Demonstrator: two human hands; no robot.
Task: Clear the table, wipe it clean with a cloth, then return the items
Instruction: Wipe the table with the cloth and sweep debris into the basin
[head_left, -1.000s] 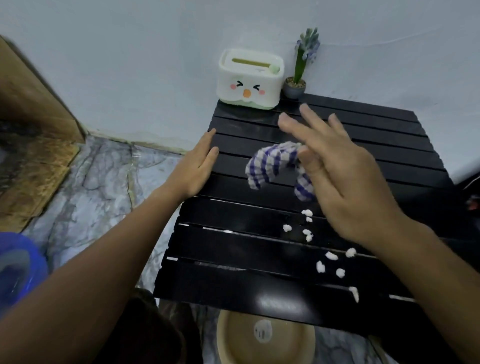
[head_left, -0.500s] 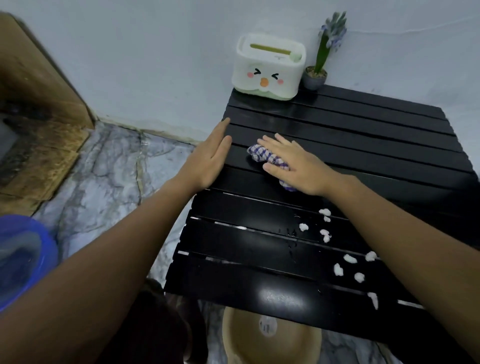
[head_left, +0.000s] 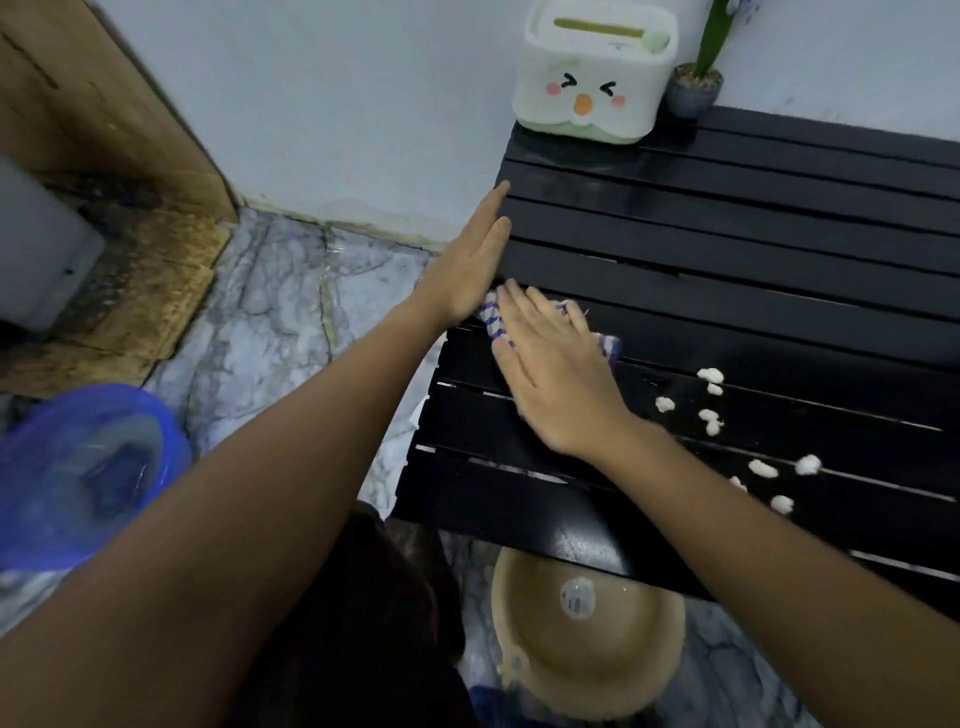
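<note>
Head view: the left hand (head_left: 470, 270), fingers straight, stands edge-on at the black slatted table's (head_left: 779, 249) left edge as a stop. Wiping well likely means sweeping the white crumbs (head_left: 709, 415) toward it. The right hand (head_left: 556, 369) presses flat on the blue-and-white checked cloth (head_left: 605, 344), bunched near that edge.
</note>
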